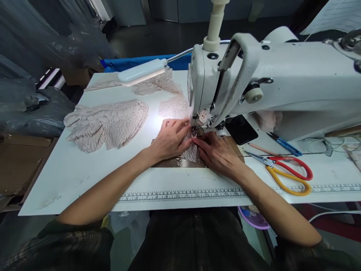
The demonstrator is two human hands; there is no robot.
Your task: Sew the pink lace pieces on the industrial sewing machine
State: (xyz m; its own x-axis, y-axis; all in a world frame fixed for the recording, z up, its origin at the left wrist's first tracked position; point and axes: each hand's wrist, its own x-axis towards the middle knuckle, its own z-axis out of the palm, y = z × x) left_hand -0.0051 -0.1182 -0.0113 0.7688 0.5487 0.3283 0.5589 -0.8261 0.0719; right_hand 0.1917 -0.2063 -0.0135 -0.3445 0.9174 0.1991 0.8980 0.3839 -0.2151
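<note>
A strip of pale pink lace (189, 153) lies under the needle area of a white sewing machine (201, 81). My left hand (171, 138) rests flat on the lace just left of the presser foot (194, 130), its fingers spread. At the lace's right edge, my right hand (216, 152) has its fingers bent together, with thumb and forefinger pinching the lace close to the foot. Behind the left hand, more of the lace (173, 106) spreads over the table. The needle tip is too small to make out.
A folded lace piece (108, 122) lies on the white table (93, 177) at left, near a lamp (142, 71). To the right are a black phone (241, 129), blue thread snips (285, 144), a pencil (262, 149) and red-and-yellow scissors (290, 171). A ruler tape (180, 195) runs along the front edge.
</note>
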